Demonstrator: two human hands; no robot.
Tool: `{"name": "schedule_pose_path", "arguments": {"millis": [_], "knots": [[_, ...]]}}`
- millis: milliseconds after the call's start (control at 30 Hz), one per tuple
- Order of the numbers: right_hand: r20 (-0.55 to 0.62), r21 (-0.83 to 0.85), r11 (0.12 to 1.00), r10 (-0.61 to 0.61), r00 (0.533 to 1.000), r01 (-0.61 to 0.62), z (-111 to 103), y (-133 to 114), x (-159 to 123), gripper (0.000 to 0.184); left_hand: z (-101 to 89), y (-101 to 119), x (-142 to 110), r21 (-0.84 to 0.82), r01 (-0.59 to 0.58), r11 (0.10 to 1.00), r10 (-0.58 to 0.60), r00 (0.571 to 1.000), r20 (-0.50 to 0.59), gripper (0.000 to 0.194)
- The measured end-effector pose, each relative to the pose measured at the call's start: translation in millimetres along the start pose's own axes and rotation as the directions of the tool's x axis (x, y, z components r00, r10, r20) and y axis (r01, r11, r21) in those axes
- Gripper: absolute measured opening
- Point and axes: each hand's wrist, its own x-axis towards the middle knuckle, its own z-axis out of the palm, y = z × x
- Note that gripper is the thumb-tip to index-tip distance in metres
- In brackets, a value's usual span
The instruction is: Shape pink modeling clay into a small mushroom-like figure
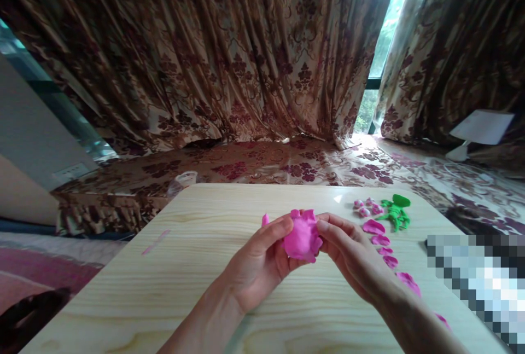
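A pink modelling-clay piece [302, 239], rounded with a ruffled edge of small lobes, is held above the table between both hands. My left hand [260, 258] is closed around its left side, thumb on the face and fingers behind. On its right edge, my right hand [346, 250] pinches one of the lobes between thumb and fingertips. A small pink clay bit [265, 219] sticks up beside the left fingers; I cannot tell whether it is attached. Several pink clay petals [374, 227] lie in a row along the table's right side, partly behind my right forearm.
Small pink-and-white clay balls [364, 209] and green clay pieces [396, 214] lie at the table's [188, 288] far right corner. A thin pink strip [156, 242] is at the left. Behind stand a clear container [187, 178], patterned curtains [246, 58] and a white lamp [482, 127]. A blurred-out area is at right.
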Motion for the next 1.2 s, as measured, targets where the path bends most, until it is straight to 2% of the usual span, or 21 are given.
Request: {"name": "schedule_pose_path", "arguments": {"millis": [167, 300, 433, 567, 833, 1033, 1200], "knots": [[-0.011, -0.040, 0.999, 0.031, 0.999, -0.032, -0.9, -3.2, -0.5, 0.016, -0.9, -2.0, -1.1, 0.092, -0.058, 0.994, 0.056, 0.998, 0.019, 0.020], [-0.016, -0.086, 0.996, 0.026, 1.000, -0.027, 0.2, -5.7, -0.3, 0.019, 0.0, -1.2, -1.8, 0.179, -0.045, 0.983, 0.046, 0.999, 0.001, 0.018], [-0.034, -0.167, 0.986, -0.001, 0.999, -0.004, 1.1, -7.5, 1.0, 0.020, 0.3, -0.4, -1.6, 0.127, -0.073, 0.989, 0.070, 0.997, 0.027, 0.014], [-0.050, -0.218, 0.976, -0.013, 0.999, 0.002, 1.9, -9.1, 1.0, 0.022, 1.1, -0.9, -1.0, 0.123, -0.075, 0.990, 0.075, 0.997, 0.001, 0.016], [-0.041, -0.240, 0.970, -0.029, 0.999, 0.018, 0.8, -7.6, 0.4, 0.025, 1.1, -0.8, -2.1, 0.058, -0.102, 0.993, 0.103, 0.995, -0.014, 0.016], [-0.093, -0.218, 0.975, -0.051, 0.994, 0.029, -0.1, -6.0, 1.1, 0.023, 1.2, -1.1, -1.2, 0.020, -0.088, 0.996, 0.088, 0.996, -0.009, 0.018], [-0.075, -0.221, 0.975, -0.036, 0.997, 0.018, -0.4, -6.3, 1.6, 0.022, -0.5, -1.6, -0.7, -0.022, -0.094, 0.995, 0.093, 0.995, -0.020, 0.018]]}}
